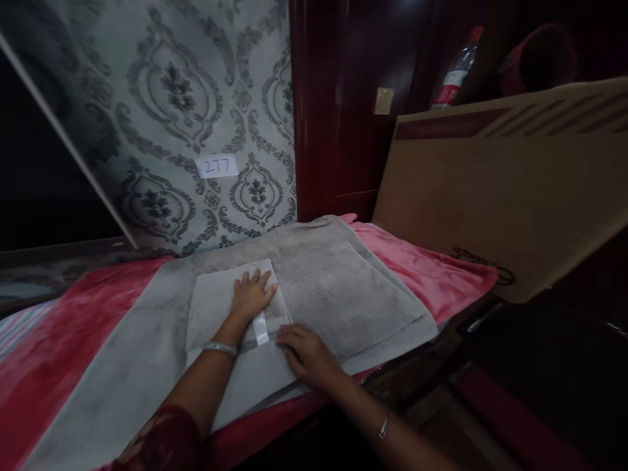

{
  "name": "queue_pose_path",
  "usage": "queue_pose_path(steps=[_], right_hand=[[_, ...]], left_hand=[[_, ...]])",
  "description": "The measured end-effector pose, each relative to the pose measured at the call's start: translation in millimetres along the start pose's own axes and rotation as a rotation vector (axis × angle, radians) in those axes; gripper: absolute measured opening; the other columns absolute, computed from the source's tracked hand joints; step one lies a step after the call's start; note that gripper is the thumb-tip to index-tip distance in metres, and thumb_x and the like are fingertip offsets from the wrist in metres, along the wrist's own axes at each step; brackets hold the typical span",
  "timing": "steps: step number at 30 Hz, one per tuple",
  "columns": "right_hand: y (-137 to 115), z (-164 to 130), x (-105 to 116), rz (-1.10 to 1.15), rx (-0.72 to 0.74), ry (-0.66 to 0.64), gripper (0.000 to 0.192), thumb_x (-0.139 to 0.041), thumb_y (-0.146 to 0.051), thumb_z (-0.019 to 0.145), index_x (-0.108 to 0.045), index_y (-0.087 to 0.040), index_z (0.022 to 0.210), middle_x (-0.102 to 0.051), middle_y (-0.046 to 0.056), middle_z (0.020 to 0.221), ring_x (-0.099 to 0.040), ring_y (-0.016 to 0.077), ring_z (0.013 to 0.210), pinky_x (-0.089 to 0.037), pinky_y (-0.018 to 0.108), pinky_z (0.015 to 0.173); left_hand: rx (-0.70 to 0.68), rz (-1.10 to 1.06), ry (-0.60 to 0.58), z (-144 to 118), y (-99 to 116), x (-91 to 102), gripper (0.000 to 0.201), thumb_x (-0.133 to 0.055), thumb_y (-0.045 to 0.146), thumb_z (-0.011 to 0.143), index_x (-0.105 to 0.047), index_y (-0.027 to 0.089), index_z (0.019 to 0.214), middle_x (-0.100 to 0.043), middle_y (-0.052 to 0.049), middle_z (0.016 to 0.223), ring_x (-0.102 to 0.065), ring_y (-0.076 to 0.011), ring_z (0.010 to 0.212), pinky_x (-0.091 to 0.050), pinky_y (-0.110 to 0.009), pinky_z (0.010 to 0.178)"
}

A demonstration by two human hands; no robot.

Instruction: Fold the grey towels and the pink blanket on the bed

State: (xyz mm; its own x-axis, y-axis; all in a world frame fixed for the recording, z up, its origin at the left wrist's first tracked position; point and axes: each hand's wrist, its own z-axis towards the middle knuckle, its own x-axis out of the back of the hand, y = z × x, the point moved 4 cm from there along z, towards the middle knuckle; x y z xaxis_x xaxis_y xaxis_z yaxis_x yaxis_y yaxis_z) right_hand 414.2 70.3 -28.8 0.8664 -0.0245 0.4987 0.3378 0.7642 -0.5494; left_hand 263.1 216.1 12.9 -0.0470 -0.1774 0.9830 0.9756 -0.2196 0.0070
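— Count of cloths?

— I see one small folded grey towel point(220, 304), lying on one large grey towel point(338, 294) over one pink blanket point(426, 268).

— Hands?

— Two. My left hand point(252, 294) lies flat on the folded towel, fingers together. My right hand point(307, 353), at its five o'clock, presses its edge, fingers slightly curled, clamping nothing.

— Surroundings?

— One cardboard box point(500, 196) at two o'clock.

A: The grey towel point(314, 288) is looking like soft, matt terry cloth.
B: And the pink blanket point(426, 268) is looking fluffy, while the cardboard panel point(500, 196) is showing a smooth, dull paper face.
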Motion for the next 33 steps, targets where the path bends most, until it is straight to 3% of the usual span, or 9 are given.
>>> queue_pose_path(steps=[3, 6, 10, 13, 18, 21, 25, 29, 33], right_hand=[[16, 3, 28, 0.011, -0.010, 0.023, 0.035, -0.051, -0.011, 0.088, -0.068, -0.024, 0.116, -0.072, 0.006, 0.114, -0.066, 0.0184, 0.110, -0.053, 0.035, 0.098], [55, -2, 95, -0.136, -0.116, 0.176, 0.035, -0.051, -0.017, 0.089, -0.067, -0.022, 0.119, -0.071, 0.008, 0.118, -0.065, 0.0210, 0.113, -0.051, 0.040, 0.102], [117, -20, 194, -0.475, -0.567, 0.235, 0.043, -0.053, -0.016, 0.084, -0.065, -0.019, 0.125, -0.066, 0.011, 0.130, -0.059, 0.0248, 0.123, -0.043, 0.046, 0.111], [139, -32, 237, -0.560, -0.747, 0.218, 0.046, -0.057, -0.015, 0.083, -0.063, -0.012, 0.128, -0.065, 0.018, 0.130, -0.058, 0.0301, 0.124, -0.042, 0.049, 0.110], [152, -37, 252, -0.540, -0.927, 0.126, 0.033, -0.064, -0.019, 0.084, -0.071, -0.009, 0.114, -0.070, 0.022, 0.116, -0.065, 0.0328, 0.111, -0.047, 0.044, 0.100], [158, -34, 257, -0.478, -1.005, 0.081, 0.019, -0.068, -0.021, 0.082, -0.074, -0.014, 0.099, -0.073, 0.016, 0.107, -0.067, 0.0293, 0.105, -0.048, 0.037, 0.095], [161, -34, 268, -0.346, -1.115, 0.054, 0.012, -0.071, -0.027, 0.081, -0.072, -0.015, 0.085, -0.074, 0.010, 0.092, -0.068, 0.0237, 0.090, -0.050, 0.030, 0.082], [152, -40, 272, -0.151, -1.185, 0.052, 0.015, -0.069, -0.030, 0.081, -0.070, -0.015, 0.084, -0.072, 0.006, 0.081, -0.066, 0.0193, 0.076, -0.051, 0.027, 0.069], [141, -47, 270, 0.035, -1.178, 0.108, 0.019, -0.070, -0.027, 0.077, -0.069, -0.017, 0.093, -0.073, 0.004, 0.087, -0.066, 0.0178, 0.078, -0.053, 0.026, 0.070]], left_hand=[[-0.028, 0.018, 0.048, 1, 0, 1.3, 0.058, -0.033, 0.048, 0.101, -0.051, 0.021, 0.149, -0.046, -0.013, 0.157, -0.038, -0.0400, 0.144, -0.033, -0.059, 0.114], [-0.046, 0.005, 0.065, 2, 3, 3.5, 0.056, -0.033, 0.044, 0.101, -0.055, 0.018, 0.146, -0.050, -0.014, 0.154, -0.041, -0.0373, 0.143, -0.035, -0.055, 0.114], [-0.047, 0.001, 0.056, 2, 5, 4.7, 0.057, -0.032, 0.044, 0.101, -0.054, 0.018, 0.146, -0.049, -0.013, 0.155, -0.040, -0.0370, 0.144, -0.036, -0.055, 0.114], [-0.031, -0.007, 0.044, 3, 5, 7.1, 0.057, -0.032, 0.045, 0.101, -0.054, 0.019, 0.147, -0.048, -0.012, 0.155, -0.040, -0.0366, 0.144, -0.035, -0.055, 0.115], [-0.028, -0.034, -0.004, 4, 9, 20.8, 0.053, -0.033, 0.040, 0.102, -0.053, 0.020, 0.147, -0.046, -0.013, 0.157, -0.040, -0.0326, 0.146, -0.035, -0.054, 0.116], [-0.151, -0.036, 0.025, -4, 27, 26.2, 0.053, -0.038, 0.039, 0.100, -0.050, 0.022, 0.149, -0.043, -0.013, 0.159, -0.033, -0.0318, 0.150, -0.026, -0.060, 0.120], [-0.313, -0.025, 0.004, -21, 52, 10.9, 0.055, -0.046, 0.040, 0.097, -0.050, 0.025, 0.150, -0.040, -0.012, 0.160, -0.030, -0.0346, 0.151, -0.020, -0.065, 0.120], [-0.314, -0.010, 0.007, -30, 57, -3.8, 0.056, -0.045, 0.040, 0.098, -0.047, 0.024, 0.152, -0.038, -0.013, 0.161, -0.029, -0.0348, 0.151, -0.019, -0.065, 0.120], [-0.315, -0.034, 0.013, -30, 54, -5.7, 0.055, -0.046, 0.039, 0.098, -0.048, 0.024, 0.151, -0.041, -0.013, 0.160, -0.030, -0.0344, 0.151, -0.020, -0.064, 0.121]])
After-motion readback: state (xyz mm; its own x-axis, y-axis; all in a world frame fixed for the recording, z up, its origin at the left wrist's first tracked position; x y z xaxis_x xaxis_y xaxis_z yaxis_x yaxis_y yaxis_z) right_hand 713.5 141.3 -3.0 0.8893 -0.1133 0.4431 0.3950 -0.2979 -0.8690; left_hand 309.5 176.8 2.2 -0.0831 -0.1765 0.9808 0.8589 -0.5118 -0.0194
